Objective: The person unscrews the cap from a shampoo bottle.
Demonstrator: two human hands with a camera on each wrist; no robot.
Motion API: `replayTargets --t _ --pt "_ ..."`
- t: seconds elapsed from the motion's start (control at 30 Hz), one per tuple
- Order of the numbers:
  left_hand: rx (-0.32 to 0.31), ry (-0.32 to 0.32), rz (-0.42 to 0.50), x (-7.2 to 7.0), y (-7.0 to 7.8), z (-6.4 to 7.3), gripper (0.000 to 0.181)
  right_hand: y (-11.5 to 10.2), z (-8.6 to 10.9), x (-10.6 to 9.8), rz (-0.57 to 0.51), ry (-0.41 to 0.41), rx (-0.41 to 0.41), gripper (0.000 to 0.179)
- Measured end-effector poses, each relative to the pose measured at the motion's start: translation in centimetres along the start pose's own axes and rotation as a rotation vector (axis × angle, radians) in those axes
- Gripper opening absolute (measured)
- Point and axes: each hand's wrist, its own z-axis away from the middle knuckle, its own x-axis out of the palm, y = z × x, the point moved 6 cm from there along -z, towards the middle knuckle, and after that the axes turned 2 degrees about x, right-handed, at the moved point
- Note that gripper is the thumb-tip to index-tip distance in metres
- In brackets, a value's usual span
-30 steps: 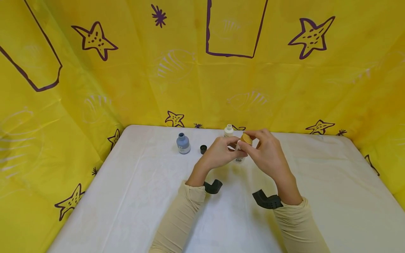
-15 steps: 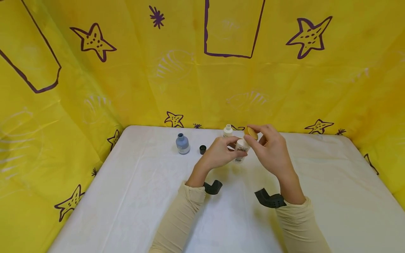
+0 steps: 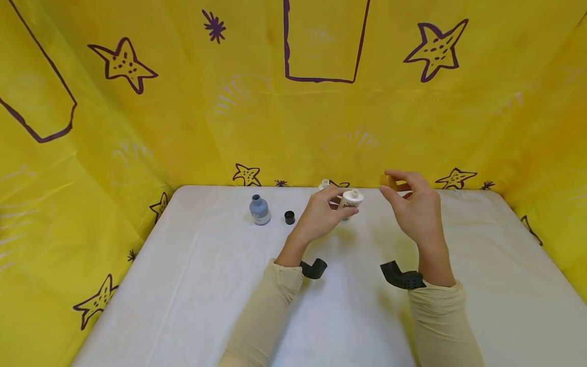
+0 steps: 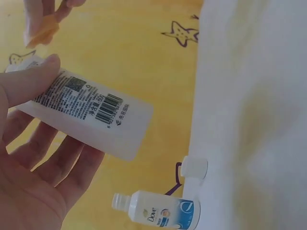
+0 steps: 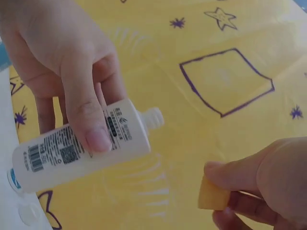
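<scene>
My left hand grips a small white bottle off the table, thumb over its printed label. Its threaded neck is bare in the right wrist view, and the bottle lies tilted there with the mouth toward the right hand. To the right, my right hand pinches an orange-yellow cap between thumb and fingers, apart from the bottle. Behind the left hand stands an uncapped Dove bottle, partly hidden in the head view. A white cap sits close by it on the table.
Left of the hands, a blue bottle stands uncapped on the white tabletop. Between it and the left hand lies a black cap. Yellow cloth with starfish drawings hangs along the table's back and sides.
The orange-yellow cap has come off the white bottle. My right hand has carried it up and to the right, while the left hand still holds the bottle, now raised slightly.
</scene>
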Motion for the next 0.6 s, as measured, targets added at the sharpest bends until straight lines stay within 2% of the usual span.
replayTargets --t 0.17,0.3,0.47,0.6 --pt "0.016 0.003 0.004 1.1 -0.1 -1.2 0.037 1.9 -0.3 -0.7 -0.001 -0.047 0.145 0.040" --pt "0.038 0.025 0.030 2.2 -0.1 -2.3 0.036 3.1 -0.5 -1.0 -0.006 -0.057 0.217 0.043" --pt "0.029 0.107 0.041 3.1 0.0 -3.3 0.042 4.8 -1.0 -0.4 -0.052 -0.056 0.272 0.046" --pt "0.008 0.192 0.045 3.4 0.1 -4.1 0.044 6.3 -1.5 0.5 -0.056 -0.100 0.304 0.051"
